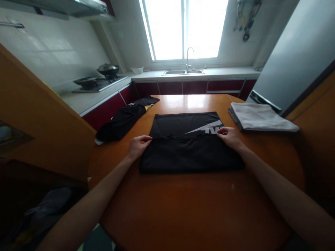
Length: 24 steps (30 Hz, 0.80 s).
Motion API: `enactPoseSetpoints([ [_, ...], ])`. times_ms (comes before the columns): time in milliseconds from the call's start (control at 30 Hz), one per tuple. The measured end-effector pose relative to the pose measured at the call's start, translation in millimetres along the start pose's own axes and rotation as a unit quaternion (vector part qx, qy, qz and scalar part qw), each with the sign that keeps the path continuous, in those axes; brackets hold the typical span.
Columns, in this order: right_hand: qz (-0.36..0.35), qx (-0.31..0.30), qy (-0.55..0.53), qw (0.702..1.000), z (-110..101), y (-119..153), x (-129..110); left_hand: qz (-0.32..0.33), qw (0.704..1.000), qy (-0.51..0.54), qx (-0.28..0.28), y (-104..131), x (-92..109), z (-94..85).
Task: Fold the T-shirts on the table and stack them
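Observation:
A black garment (192, 153) with a grey printed mark lies on the wooden table (196, 209), its near part folded over toward the far side. My left hand (139, 144) pinches the left end of the folded edge between thumb and fingers. At the right end of that same edge, my right hand (230, 136) pinches the cloth near the grey lettering. The far part of the garment stays flat, with part of the print covered by the fold. Whether it is a shirt or another garment, I cannot tell.
Crumpled dark clothing (125, 118) lies along the table's left edge. A folded stack of light and grey cloth (261, 116) sits at the right. Beyond the table are a sink (183, 72), a stove with a lidded pan (108, 69), and a refrigerator (293, 52).

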State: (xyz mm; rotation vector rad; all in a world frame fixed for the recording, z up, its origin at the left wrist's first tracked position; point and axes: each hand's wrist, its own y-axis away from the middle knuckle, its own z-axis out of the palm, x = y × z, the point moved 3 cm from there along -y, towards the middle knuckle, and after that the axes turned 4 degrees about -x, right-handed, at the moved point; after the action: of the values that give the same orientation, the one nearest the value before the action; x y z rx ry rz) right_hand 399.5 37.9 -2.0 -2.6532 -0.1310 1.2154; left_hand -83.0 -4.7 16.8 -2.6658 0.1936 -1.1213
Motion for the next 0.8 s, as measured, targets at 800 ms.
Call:
enactPoseSetpoints([
  [800,-0.121,-0.03,0.253,0.959,38,75,-71,0.175,0.948,-0.224,-0.142,42,89,52.5],
])
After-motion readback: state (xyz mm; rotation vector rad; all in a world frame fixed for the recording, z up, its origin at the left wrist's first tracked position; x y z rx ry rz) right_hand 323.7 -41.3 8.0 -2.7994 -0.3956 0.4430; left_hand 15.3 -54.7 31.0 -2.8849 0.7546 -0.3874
